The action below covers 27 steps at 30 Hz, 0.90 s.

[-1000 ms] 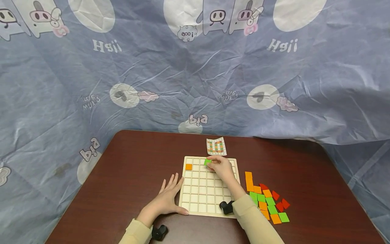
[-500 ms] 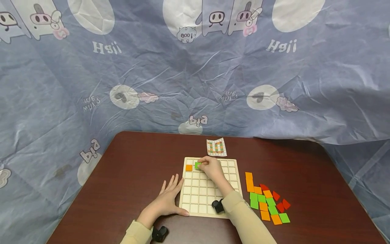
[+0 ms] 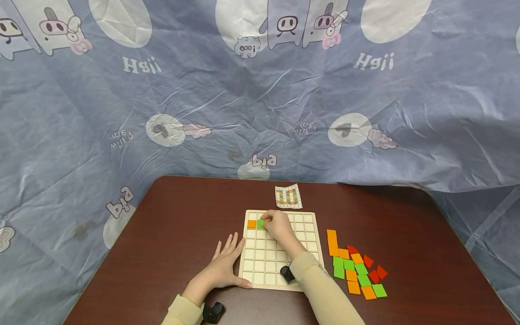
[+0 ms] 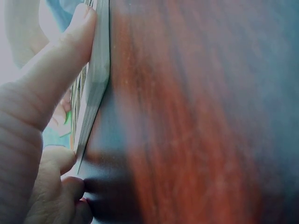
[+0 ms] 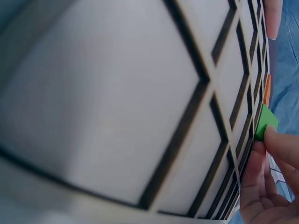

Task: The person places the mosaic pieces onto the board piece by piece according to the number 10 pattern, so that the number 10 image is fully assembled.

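A pale wooden grid board (image 3: 260, 265) lies on the table with an orange square tile (image 3: 252, 224) in a cell near its upper left corner. My right hand (image 3: 280, 227) pinches a green square tile (image 3: 261, 224) by its edge, at the cell just right of the orange one. In the right wrist view the green tile (image 5: 266, 122) looks tilted against the grid, thumb and fingers on it. My left hand (image 3: 225, 265) is spread at the board's left edge; its thumb touches the lower left corner, as the left wrist view shows the thumb (image 4: 70, 51) along the rim.
Right of the board lie several loose orange tiles (image 3: 332, 243), green tiles (image 3: 360, 269) and red pieces (image 3: 381, 271). A small printed pattern card (image 3: 288, 197) rests behind the board. A printed blue cloth (image 3: 260, 99) hangs behind the table (image 3: 195, 203).
My right hand has carried the green tile left along the board's upper rows, then slightly down, to beside the orange tile. The left hand has stayed at the board's edge.
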Each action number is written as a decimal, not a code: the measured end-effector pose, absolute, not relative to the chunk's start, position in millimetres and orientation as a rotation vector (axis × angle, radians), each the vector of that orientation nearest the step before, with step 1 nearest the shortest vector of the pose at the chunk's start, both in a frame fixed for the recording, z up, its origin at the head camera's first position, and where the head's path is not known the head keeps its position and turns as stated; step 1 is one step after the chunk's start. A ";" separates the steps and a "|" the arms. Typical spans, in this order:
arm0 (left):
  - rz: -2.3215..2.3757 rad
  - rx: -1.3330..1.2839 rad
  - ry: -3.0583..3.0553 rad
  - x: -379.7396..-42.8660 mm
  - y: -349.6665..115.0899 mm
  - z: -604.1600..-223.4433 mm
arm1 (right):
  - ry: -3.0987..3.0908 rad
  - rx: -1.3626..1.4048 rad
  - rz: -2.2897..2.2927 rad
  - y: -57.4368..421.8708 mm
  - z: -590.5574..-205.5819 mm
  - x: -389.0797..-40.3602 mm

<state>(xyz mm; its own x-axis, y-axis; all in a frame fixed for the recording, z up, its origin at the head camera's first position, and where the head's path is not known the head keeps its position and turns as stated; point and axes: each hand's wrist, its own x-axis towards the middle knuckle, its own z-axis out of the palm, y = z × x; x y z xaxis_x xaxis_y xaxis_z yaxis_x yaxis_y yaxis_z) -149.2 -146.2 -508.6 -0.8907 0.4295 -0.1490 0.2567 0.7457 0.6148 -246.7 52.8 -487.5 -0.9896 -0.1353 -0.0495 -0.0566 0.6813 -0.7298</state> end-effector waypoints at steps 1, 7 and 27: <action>0.877 0.537 2.666 -149.1 -146.0 -508.6 | 2.793 -0.161 -1.199 52.5 -488.2 -246.6; 0.864 0.543 2.674 -148.7 -145.4 -509.9 | 2.843 -0.197 -1.166 50.6 -490.0 -244.1; 0.882 0.551 2.675 -151.1 -148.1 -516.6 | 2.633 0.001 -1.465 99.5 -476.2 -241.4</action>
<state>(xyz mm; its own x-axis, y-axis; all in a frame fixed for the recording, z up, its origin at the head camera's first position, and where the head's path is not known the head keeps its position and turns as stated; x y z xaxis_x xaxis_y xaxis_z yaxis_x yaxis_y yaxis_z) -151.1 -148.1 -516.6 -0.8909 0.4337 -0.1345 0.2686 0.7421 0.6141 -241.4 99.5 -476.2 -0.9917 -0.0620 -0.1127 0.0631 0.5291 -0.8462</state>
